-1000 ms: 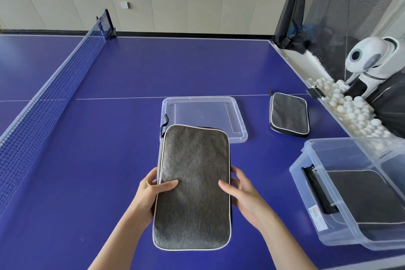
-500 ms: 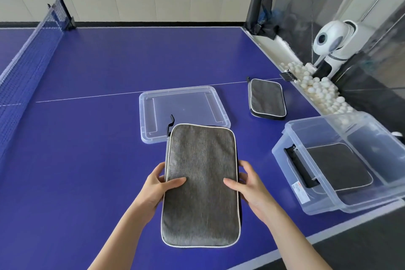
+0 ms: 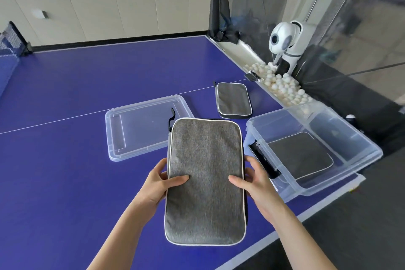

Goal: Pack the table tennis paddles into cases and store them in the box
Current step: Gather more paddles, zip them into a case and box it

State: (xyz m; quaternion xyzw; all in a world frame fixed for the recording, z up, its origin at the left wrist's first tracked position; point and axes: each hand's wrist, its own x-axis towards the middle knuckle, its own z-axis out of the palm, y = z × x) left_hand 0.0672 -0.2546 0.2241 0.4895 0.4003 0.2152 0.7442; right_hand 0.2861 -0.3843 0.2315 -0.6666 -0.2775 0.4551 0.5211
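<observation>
A grey paddle case with white piping (image 3: 206,173) is held flat above the blue table. My left hand (image 3: 156,184) grips its left edge with the thumb on top. Its right edge sits in the grip of my right hand (image 3: 254,184), thumb also on top. A clear plastic box (image 3: 359,144) stands at the right, right beside the held case, with another grey case (image 3: 300,155) lying on its bottom. A third grey case (image 3: 233,99) lies on the table farther back.
The box's clear lid (image 3: 122,136) lies on the table behind the held case. A trough of white balls (image 3: 282,85) and a white ball machine (image 3: 285,44) line the table's right end. The net (image 3: 8,44) is at far left.
The held case has moved right, close to the clear box, with both hands keeping their grip. The camera has turned right, so the net has slid to the left edge.
</observation>
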